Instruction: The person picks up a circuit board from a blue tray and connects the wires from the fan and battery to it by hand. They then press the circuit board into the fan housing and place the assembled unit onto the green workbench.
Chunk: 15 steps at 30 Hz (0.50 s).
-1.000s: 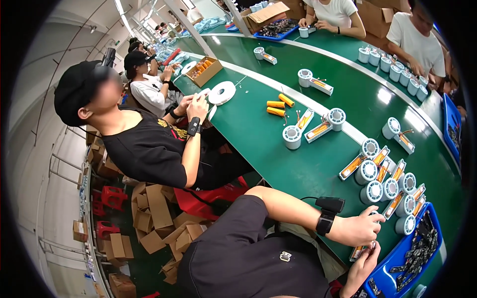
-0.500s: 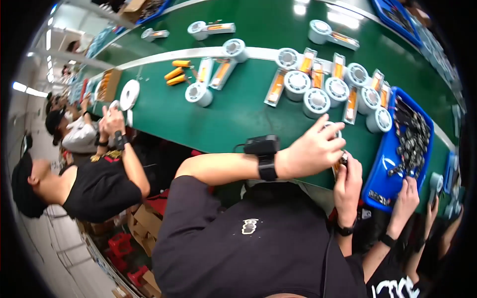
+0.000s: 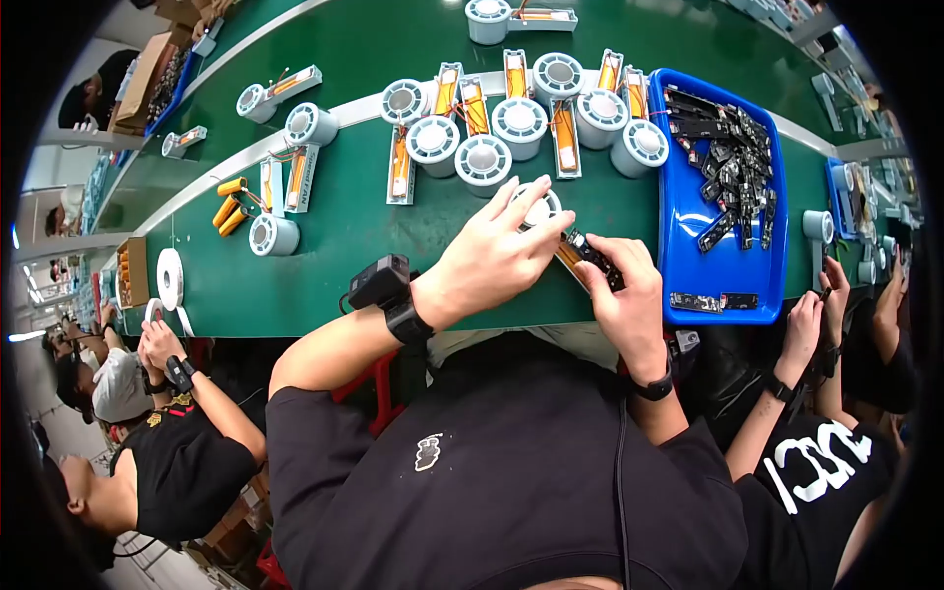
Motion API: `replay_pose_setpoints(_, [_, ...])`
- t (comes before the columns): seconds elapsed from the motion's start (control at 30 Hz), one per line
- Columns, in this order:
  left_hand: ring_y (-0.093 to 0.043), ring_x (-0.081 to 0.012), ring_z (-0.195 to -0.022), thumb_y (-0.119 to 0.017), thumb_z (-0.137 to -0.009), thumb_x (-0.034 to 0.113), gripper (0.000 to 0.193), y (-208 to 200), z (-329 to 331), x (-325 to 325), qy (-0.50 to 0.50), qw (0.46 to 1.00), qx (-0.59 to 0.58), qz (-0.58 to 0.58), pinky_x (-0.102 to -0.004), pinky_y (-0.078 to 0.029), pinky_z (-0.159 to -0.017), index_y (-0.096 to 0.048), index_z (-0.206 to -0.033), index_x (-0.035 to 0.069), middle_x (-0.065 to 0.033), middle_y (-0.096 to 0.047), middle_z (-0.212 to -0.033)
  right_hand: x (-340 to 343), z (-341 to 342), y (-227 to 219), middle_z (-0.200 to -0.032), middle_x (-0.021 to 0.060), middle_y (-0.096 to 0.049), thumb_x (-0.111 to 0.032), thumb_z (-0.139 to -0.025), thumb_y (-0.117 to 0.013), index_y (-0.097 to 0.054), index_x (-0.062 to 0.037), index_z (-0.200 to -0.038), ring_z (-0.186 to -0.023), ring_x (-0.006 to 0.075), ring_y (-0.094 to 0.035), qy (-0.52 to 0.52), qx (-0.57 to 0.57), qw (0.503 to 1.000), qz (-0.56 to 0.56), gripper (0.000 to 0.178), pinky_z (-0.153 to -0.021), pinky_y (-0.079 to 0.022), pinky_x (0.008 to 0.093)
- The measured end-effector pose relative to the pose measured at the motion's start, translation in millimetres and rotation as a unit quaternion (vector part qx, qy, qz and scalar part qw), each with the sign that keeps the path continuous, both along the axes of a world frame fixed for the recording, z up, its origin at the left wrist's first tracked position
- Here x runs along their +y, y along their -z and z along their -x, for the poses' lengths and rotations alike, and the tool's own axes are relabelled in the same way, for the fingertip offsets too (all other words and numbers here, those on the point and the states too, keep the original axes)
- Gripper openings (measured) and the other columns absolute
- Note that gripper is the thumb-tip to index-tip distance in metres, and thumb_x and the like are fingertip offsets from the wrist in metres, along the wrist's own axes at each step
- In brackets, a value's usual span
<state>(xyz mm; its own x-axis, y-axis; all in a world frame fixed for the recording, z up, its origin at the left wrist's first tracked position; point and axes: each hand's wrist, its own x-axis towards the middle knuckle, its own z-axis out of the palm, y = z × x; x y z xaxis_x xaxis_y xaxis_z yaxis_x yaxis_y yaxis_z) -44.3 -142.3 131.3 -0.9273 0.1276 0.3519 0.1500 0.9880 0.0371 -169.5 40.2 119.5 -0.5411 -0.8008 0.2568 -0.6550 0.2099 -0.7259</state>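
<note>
My left hand (image 3: 489, 254) grips the pale blue round head of a handheld fan (image 3: 539, 208) over the near edge of the table, its fingers bent around it. The fan's open handle, with an orange battery inside, points down and right toward my right hand (image 3: 629, 300). Between the thumb and fingers of that hand is a black circuit board (image 3: 602, 262), held against or just above the open handle; contact is partly hidden. Beyond my hands stand several similar fans (image 3: 482, 164) with orange batteries in their open handles.
A blue tray (image 3: 672, 246) of black circuit boards lies to the right. Left are loose orange batteries (image 3: 229, 218), more fans (image 3: 273, 236) and a white tape roll (image 3: 169, 277). Co-workers sit on both sides; one's hand (image 3: 801, 329) is just right of the tray.
The whole view has swung, so the table things appear farther left. A co-worker's hand has left the blue tray. My hands stay together at the fan, with the circuit board now plainer to see.
</note>
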Motion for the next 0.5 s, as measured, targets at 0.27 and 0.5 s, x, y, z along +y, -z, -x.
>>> replay_pose_setpoints(0.27, [-0.064, -0.0377, -0.122, -0.070, -0.078, 0.015, 0.016, 4, -4, -8, 0.015, 0.993, 0.063, -0.099, -0.0530, -0.059, -0.094, -0.074, -0.092, 0.007, -0.0097, -0.067, -0.127, -7, -6, 0, -0.103, 0.0119, -0.071, -0.004, -0.078, -0.082, -0.076, -0.0025, -0.112, -0.090, 0.0278, -0.063, 0.024, -0.038, 0.999, 0.022, 0.035, -0.078, -0.052, 0.0359])
replay_pose_setpoints(0.5, [-0.061, -0.0357, -0.123, -0.070, -0.076, 0.015, 0.015, 2, -6, -10, 0.000, 0.997, 0.072, -0.036, -0.0498, -0.058, -0.095, -0.073, -0.088, 0.006, -0.0093, -0.065, -0.130, -11, 2, -7, -0.109, 0.0121, -0.072, 0.000, -0.087, -0.073, -0.075, -0.0027, -0.116, -0.094, 0.0236, -0.065, -0.052, 0.058, 0.995, -0.062, 0.028, -0.083, -0.052, 0.0309])
